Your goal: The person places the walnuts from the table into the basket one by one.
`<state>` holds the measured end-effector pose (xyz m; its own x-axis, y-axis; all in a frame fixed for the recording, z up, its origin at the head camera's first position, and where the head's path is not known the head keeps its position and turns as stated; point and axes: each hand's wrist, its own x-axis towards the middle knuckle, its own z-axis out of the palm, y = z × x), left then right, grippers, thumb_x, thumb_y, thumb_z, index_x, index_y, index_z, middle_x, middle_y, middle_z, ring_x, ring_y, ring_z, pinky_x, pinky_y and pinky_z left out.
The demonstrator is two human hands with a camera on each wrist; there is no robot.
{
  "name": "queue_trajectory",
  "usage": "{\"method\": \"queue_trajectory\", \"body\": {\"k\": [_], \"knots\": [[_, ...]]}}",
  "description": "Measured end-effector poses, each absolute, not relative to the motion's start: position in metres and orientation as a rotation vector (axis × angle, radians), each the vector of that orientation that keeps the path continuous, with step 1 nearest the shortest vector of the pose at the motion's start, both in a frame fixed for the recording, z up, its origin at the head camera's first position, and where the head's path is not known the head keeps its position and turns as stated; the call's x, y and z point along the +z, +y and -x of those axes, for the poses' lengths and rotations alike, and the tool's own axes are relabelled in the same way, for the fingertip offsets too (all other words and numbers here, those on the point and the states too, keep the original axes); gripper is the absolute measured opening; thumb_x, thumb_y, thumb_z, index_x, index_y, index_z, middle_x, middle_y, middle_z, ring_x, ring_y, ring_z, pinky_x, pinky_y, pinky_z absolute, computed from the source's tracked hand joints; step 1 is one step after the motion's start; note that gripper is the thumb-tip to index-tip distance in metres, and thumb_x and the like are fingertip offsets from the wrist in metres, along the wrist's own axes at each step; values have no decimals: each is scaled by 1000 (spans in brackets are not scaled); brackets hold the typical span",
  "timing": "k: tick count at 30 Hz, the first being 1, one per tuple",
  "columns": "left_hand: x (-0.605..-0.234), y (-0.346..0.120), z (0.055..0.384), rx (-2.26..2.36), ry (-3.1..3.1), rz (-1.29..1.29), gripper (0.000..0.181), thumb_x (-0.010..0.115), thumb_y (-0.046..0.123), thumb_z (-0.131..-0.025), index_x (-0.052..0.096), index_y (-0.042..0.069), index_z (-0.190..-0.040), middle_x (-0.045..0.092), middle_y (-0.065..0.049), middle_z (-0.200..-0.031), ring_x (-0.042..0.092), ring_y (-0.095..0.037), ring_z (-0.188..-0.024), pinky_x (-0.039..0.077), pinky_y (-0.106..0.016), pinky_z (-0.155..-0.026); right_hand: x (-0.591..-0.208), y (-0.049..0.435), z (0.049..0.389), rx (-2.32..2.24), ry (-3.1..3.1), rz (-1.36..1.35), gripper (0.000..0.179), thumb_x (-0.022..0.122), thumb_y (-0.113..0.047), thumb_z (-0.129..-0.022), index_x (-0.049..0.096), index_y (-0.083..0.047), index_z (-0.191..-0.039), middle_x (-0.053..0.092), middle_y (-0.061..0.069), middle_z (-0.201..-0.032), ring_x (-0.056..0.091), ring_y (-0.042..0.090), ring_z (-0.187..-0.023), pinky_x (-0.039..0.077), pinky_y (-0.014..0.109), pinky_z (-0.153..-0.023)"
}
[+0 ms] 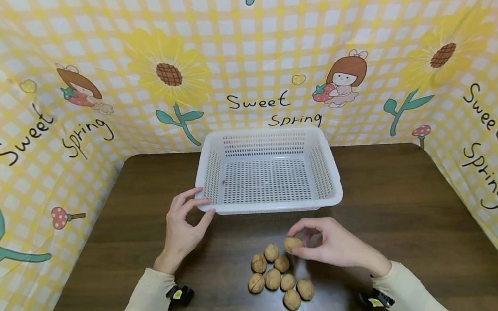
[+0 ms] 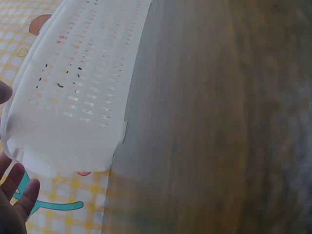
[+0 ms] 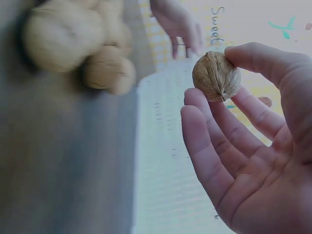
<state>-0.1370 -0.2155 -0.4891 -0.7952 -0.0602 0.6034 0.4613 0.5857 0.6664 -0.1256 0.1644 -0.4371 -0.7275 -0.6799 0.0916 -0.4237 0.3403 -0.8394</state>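
A white plastic basket (image 1: 266,209) with slotted walls stands at the back of the table. My left hand (image 1: 182,228) touches its near-left corner, fingers spread and fingertips at the rim; in the left wrist view some fingers (image 2: 29,197) stay apart below the corner. My right hand (image 1: 335,242) pinches a walnut (image 3: 216,76) between thumb and fingertips, just in front of the basket. Beside and below that hand, several more walnuts (image 1: 272,279) lie in a loose cluster on the table.
The dark wood table (image 1: 405,199) runs up to a yellow checked cloth (image 1: 259,38) printed with flowers and words, which hangs behind it and at both sides. Black straps with small devices (image 1: 376,300) sit on both sleeved wrists.
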Motion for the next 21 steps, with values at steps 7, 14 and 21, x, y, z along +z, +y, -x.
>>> {"method": "queue_trajectory", "body": {"k": [7, 14, 21], "knots": [[-490, -216, 137, -1174, -2218, 331, 20, 85, 10, -85, 82, 10, -104, 70, -11, -138, 57, -35, -131, 40, -35, -105, -405, 157, 148, -1370, 2304, 935, 25, 82, -21, -95, 74, -21, -118, 74, -2, -116, 73, 10, -94, 60, 28, -77], [-490, -217, 137, -1181, -2234, 334, 20, 85, 11, -86, 82, 7, -105, 69, -13, -139, 57, -35, -132, 41, -39, -106, -382, 152, 177, -1460, 2195, 812, 31, 77, -12, -96, 71, -5, -126, 74, 14, -114, 73, 18, -81, 63, 35, -70], [-489, -220, 137, -1139, -2232, 355, 21, 87, 11, -84, 83, 11, -105, 71, -13, -137, 59, -34, -130, 45, -44, -104, -363, 142, 209, -1497, 2193, 709, 40, 75, -13, -98, 68, -1, -135, 75, 16, -121, 73, 17, -89, 61, 32, -78]]}}
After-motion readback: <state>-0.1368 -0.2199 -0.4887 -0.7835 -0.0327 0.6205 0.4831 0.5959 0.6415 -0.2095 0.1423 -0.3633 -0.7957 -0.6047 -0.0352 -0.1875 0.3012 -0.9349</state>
